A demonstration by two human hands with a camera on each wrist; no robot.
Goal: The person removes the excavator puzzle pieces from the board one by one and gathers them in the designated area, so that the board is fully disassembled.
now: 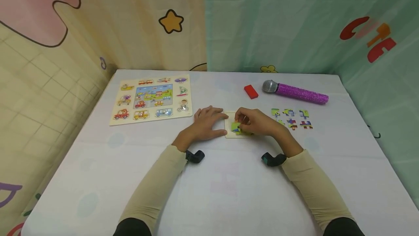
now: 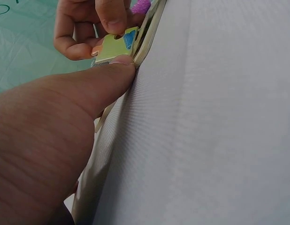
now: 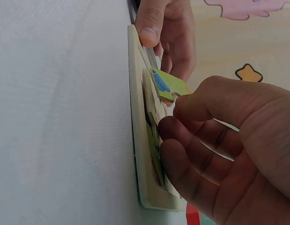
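Note:
My right hand pinches a yellow-green jigsaw piece with a blue patch between thumb and finger, tilted above a small wooden puzzle tray. Under that hand, other green pieces lie inside the tray, partly hidden by the fingers. My left hand lies at the tray's left side with its fingers extended. In the left wrist view, the left thumb touches the tray's edge close to the held piece.
Several loose jigsaw pieces lie right of the tray. Behind them are a purple glitter microphone and a red block. A larger vehicle picture board lies at the back left of the white table.

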